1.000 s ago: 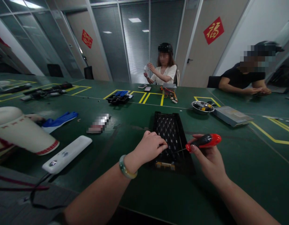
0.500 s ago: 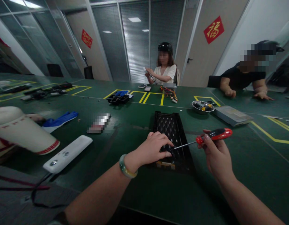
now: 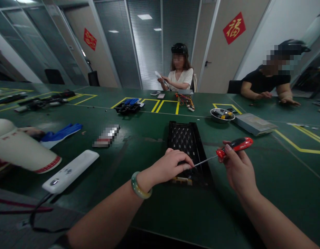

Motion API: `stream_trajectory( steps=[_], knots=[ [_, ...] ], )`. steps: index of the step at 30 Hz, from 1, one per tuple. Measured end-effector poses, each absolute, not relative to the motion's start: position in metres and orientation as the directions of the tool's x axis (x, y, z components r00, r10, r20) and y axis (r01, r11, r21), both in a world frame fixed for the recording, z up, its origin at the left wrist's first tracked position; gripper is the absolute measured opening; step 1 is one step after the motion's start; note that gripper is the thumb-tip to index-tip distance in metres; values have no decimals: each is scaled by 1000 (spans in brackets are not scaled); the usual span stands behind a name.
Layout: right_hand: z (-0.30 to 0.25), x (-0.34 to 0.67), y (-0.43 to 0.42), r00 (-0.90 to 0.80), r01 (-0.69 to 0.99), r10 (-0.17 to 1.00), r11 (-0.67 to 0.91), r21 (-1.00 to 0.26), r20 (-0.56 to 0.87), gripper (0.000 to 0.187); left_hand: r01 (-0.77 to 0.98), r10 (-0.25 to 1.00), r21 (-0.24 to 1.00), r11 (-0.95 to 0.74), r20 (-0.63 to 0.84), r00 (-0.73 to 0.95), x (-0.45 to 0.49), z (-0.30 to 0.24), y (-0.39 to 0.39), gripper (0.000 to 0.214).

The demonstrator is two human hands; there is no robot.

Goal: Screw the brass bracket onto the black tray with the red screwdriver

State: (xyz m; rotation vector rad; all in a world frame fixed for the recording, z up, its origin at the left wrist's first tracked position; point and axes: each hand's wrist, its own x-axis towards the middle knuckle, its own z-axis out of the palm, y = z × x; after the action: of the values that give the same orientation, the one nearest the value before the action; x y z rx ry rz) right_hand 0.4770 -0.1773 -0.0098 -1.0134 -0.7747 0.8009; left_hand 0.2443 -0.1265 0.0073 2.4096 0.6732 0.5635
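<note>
While our right hand grips a red-and-black-handled steel screwdriver, our left hand's fingers meet narrowly at its tip, grip unclear, over the open black rectangular case near the tabletop's front edge; work seems unfinished.

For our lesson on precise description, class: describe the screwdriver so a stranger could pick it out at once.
On the big green table, find the open black casing at the near middle. Just right of it, the person's right grip holds the screwdriver, its metal shaft slanting over the casing. Its red-and-black handle sets it apart from the grey box beyond.
</note>
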Motion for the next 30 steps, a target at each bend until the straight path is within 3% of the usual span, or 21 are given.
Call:
stream_trajectory(
  steps=[6, 14, 21, 30],
  knots=[
    [-7, 482, -178, 526, -187, 825, 348, -919, 206, 28, 389, 602, 630, -672, 158, 783, 247, 6, -131, 12],
    [-7, 483, -179, 501, -86, 823, 355, -931, 268, 26, 473, 588, 480, -739, 116, 801, 253, 2, -139, 14],
    [-11, 487, -178, 479, 3, 807, 391, -921, 344, 23, 521, 622, 471, -712, 80, 779, 260, -5, -141, 15],
    [-6, 487, -181, 457, 22, 820, 376, -926, 344, 24, 550, 640, 488, -678, 24, 768, 264, -1, -142, 19]
  ],
)
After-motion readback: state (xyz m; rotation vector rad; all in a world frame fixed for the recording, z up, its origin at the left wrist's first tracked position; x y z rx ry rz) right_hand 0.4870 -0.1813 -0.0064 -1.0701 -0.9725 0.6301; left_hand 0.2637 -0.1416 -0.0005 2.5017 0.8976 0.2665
